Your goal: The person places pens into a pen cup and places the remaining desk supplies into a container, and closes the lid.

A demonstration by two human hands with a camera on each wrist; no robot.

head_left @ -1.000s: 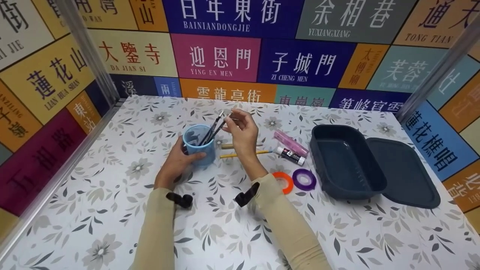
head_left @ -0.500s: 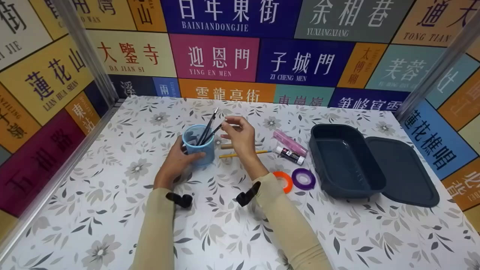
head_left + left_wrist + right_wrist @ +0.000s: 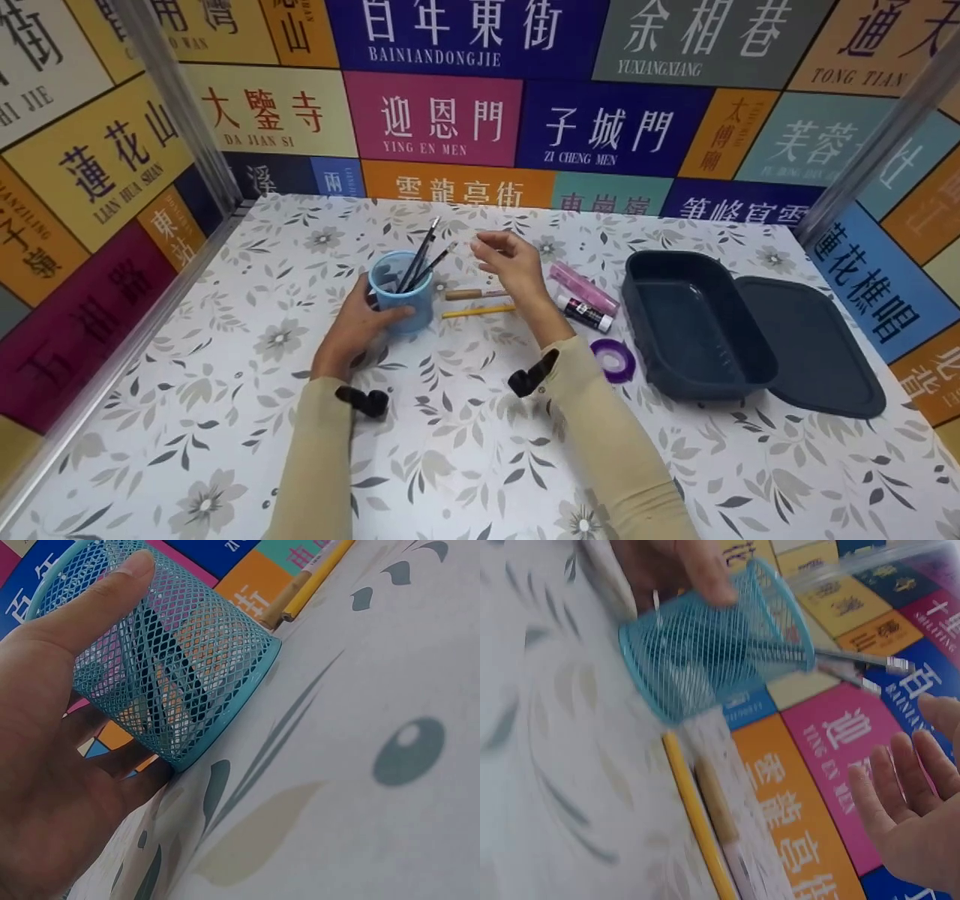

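My left hand (image 3: 351, 326) holds a light blue mesh pen cup (image 3: 421, 301), thumb across its near side and fingers round the back. Several dark pencils (image 3: 426, 246) lean in the cup, their upper ends sticking out above the rim toward the right. In the right wrist view, the cup's mesh wall (image 3: 682, 664) shows the pencils inside. My right hand (image 3: 517, 268) hovers to the right of the pencil ends, apart from them, with nothing in its loosely bent fingers. Below it lie a yellow pencil (image 3: 476, 310) and a slim stick with a tan handle (image 3: 463, 295).
Right of my right hand lie a pink cylinder (image 3: 581, 286), a black-and-white glue stick (image 3: 585, 313) and a purple tape roll (image 3: 628, 363). Farther right stands a dark blue box (image 3: 697, 386), with its flat lid (image 3: 829, 352) beside it. Sign-printed walls (image 3: 442, 112) border the table.
My right hand has let go of a dark pencil, which now leans in the cup, and has moved right. The orange ring is now hidden behind my right arm. My left hand keeps its hold.
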